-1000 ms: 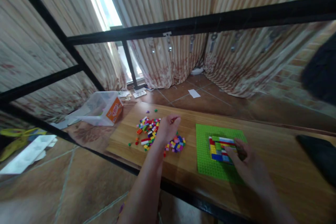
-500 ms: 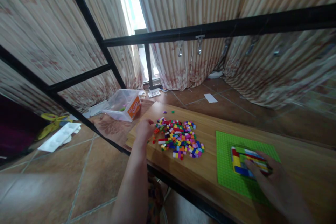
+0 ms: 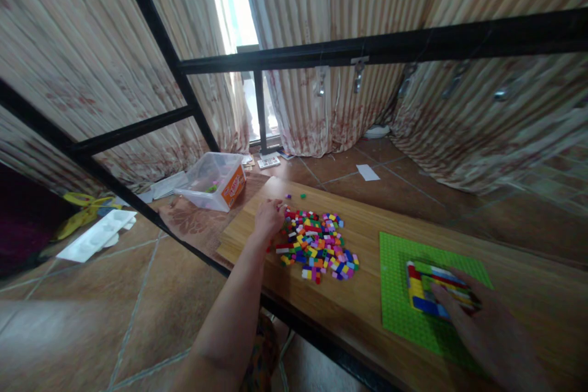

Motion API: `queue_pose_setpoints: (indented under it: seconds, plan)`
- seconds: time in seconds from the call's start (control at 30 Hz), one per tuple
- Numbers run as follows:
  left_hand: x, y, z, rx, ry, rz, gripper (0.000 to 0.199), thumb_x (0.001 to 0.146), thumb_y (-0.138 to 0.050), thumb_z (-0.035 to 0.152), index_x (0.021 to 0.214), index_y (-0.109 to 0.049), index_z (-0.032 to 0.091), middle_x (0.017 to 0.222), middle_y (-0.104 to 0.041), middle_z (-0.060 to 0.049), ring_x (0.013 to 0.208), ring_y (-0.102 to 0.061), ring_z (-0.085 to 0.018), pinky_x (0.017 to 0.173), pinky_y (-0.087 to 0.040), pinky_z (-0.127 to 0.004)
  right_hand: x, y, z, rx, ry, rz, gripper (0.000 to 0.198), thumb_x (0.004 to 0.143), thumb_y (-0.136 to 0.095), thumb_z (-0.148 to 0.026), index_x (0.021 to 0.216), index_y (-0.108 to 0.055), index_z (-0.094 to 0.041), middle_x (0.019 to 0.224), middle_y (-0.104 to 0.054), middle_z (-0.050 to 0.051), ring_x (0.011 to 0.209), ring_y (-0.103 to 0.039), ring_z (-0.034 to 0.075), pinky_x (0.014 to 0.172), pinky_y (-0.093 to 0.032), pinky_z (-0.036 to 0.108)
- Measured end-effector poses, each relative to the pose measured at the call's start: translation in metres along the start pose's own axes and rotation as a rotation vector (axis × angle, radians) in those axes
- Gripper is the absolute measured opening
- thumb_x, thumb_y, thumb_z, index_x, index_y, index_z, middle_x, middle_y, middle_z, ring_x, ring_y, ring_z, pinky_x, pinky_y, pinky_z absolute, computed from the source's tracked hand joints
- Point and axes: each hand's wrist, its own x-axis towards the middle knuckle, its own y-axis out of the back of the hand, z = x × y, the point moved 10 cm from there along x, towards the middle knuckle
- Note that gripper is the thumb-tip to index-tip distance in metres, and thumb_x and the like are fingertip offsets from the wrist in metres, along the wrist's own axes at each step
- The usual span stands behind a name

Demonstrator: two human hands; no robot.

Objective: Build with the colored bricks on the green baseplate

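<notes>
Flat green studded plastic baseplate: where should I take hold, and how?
I'd probably take the baseplate by its left edge, from the left, thumb on top: it lies flat with that edge uncovered, while the right grip and the multicoloured brick panel hide much of its middle and right.

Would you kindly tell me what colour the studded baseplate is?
The baseplate is bright green, showing best in the head view.

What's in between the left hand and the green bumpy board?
In the head view, the pile of colorful bricks lies between the left hand and the green bumpy board, then a strip of wooden tabletop.
</notes>
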Motion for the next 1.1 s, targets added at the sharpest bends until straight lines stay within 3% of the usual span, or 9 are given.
queue_pose_setpoints:
  seconds: [0.13, 0.4, 0.63, 0.73, 0.9, 1.1]
  plan:
    - [0.000, -0.004, 0.007, 0.039, -0.021, -0.022, 0.027, 0.087, -0.054, 0.029, 0.104, -0.072, 0.018, 0.106, -0.068, -0.011, 0.103, -0.060, -0.022, 0.094, -0.043, -0.031, -0.001, -0.004, 0.004, -0.032, -0.081, -0.052, 0.081, 0.071, -0.047, -0.077, 0.123, -0.061, -0.017, 0.109, -0.066, 0.018, 0.094, -0.065, 0.040, 0.085, -0.050, 0.058]
    - [-0.002, -0.008, 0.016, 0.055, -0.047, -0.076, 0.019, 0.081, -0.057, 0.023, 0.085, -0.075, 0.019, 0.092, -0.071, -0.008, 0.091, -0.062, -0.021, 0.083, -0.047, -0.030, -0.003, -0.001, -0.001, -0.069, -0.071, -0.041, 0.081, 0.072, -0.044, -0.078, 0.123, -0.060, -0.017, 0.114, -0.064, 0.019, 0.097, -0.064, 0.040, 0.087, -0.049, 0.057]
    - [-0.005, -0.005, 0.027, 0.002, -0.082, -0.099, 0.019, 0.080, -0.056, 0.019, 0.087, -0.074, 0.019, 0.091, -0.073, -0.009, 0.091, -0.063, -0.023, 0.084, -0.048, -0.034, -0.003, -0.003, -0.002, -0.054, -0.087, -0.053, 0.079, 0.072, -0.045, -0.075, 0.123, -0.060, -0.017, 0.114, -0.064, 0.018, 0.097, -0.064, 0.039, 0.086, -0.049, 0.055]
    - [-0.010, -0.003, 0.040, -0.053, -0.156, -0.133, 0.019, 0.080, -0.059, 0.024, 0.091, -0.074, 0.020, 0.095, -0.073, -0.007, 0.091, -0.064, -0.021, 0.085, -0.048, -0.031, -0.002, -0.002, -0.003, -0.049, -0.064, -0.029, 0.079, 0.072, -0.045, -0.076, 0.122, -0.060, -0.017, 0.114, -0.064, 0.018, 0.099, -0.064, 0.038, 0.089, -0.048, 0.055]
    - [-0.031, -0.014, 0.073, -0.252, -0.388, -0.357, 0.024, 0.072, -0.068, 0.031, 0.091, -0.072, 0.018, 0.089, -0.073, -0.003, 0.080, -0.065, -0.017, 0.073, -0.050, -0.025, -0.003, 0.001, -0.004, -0.070, -0.081, -0.023, 0.078, 0.072, -0.044, -0.077, 0.121, -0.062, -0.019, 0.113, -0.065, 0.018, 0.094, -0.065, 0.038, 0.083, -0.051, 0.054]
    - [-0.039, -0.011, 0.084, -0.156, -0.469, -0.300, 0.018, 0.067, -0.071, 0.024, 0.084, -0.070, 0.019, 0.088, -0.071, -0.002, 0.078, -0.062, -0.016, 0.072, -0.048, -0.025, -0.004, 0.001, -0.006, -0.065, -0.063, -0.013, 0.078, 0.074, -0.044, -0.075, 0.124, -0.060, -0.018, 0.117, -0.065, 0.017, 0.100, -0.064, 0.037, 0.089, -0.048, 0.054]
